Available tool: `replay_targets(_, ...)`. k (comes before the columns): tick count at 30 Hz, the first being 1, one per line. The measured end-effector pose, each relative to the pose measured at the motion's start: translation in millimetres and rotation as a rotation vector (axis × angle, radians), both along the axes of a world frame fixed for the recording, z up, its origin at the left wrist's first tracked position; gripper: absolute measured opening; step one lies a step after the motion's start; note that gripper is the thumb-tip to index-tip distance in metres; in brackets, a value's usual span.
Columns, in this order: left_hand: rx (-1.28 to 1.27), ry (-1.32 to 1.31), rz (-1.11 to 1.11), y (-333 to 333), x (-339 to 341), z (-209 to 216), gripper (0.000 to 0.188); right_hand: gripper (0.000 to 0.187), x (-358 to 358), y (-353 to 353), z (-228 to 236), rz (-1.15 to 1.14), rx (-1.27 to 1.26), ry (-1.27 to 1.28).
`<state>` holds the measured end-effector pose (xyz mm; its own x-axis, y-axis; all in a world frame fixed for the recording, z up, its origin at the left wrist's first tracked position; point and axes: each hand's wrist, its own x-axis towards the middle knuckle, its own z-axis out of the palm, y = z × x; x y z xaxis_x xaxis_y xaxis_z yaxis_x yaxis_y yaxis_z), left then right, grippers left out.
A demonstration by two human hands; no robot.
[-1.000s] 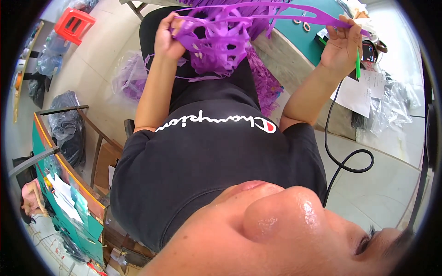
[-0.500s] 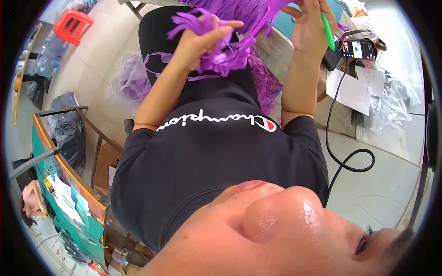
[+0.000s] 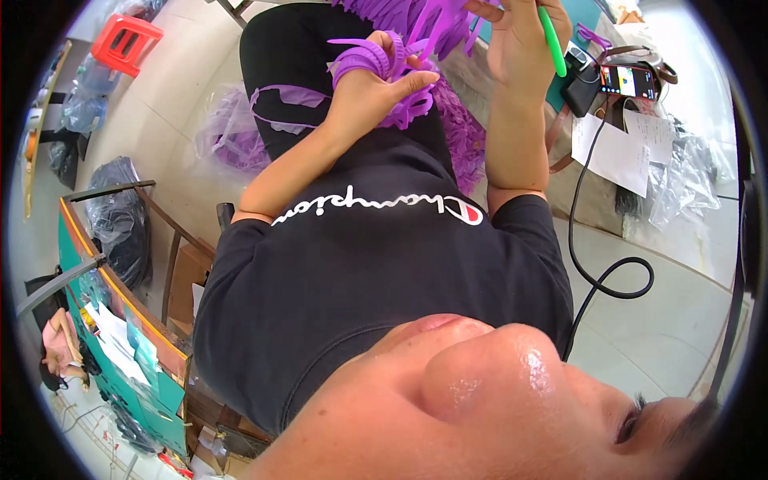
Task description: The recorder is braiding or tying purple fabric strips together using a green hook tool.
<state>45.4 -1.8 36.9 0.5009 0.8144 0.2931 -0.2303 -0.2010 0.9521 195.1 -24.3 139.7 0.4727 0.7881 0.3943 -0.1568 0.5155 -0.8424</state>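
A loose bundle of glossy purple rubbery strips (image 3: 412,110) is in my left hand (image 3: 364,96), whose fingers close round it above my lap. Some of the strips loop over the fingers, and one looks ridged. My right hand (image 3: 516,48), higher and to the right, grips a slim bright green tool (image 3: 552,42); its working end is not visible. The right fingertips also touch stretched purple strips that run toward the left hand. Beyond both hands lies a mass of similar purple strips (image 3: 372,11), cut off by the picture's top edge.
More purple pieces are heaped beside my legs (image 3: 462,144), and some sit in a clear bag (image 3: 232,136) on the floor. At right are a phone (image 3: 628,82), papers (image 3: 612,156) and a black cable (image 3: 588,272). A red stool (image 3: 126,46) stands far left; another person (image 3: 62,348) is lower left.
My left hand has shifted slightly down and right, and its fingers have curled further round the strips. The right hand and green tool have moved a little up and left.
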Motion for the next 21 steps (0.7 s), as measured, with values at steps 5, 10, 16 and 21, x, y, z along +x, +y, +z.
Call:
replay_targets(5, -0.087, -0.042, -0.010, 5, 7, -14, 0.032, 0.019, -7, -2, 5, -0.016, -0.026, -0.034)
replay_targets(10, -0.161, -0.050, -0.157, 5, -8, -5, 0.026, 0.022, 43, 6, 20, -0.192, 0.049, -0.043)
replay_targets(16, -0.313, -0.109, -0.083, 7, -9, -2, 0.024, 0.026, 48, 11, 31, -0.084, -0.061, -0.204)
replay_targets(21, -0.838, -0.247, -0.327, 19, -10, -20, 0.024, 0.028, 42, 5, 39, 0.242, 0.027, 0.188)
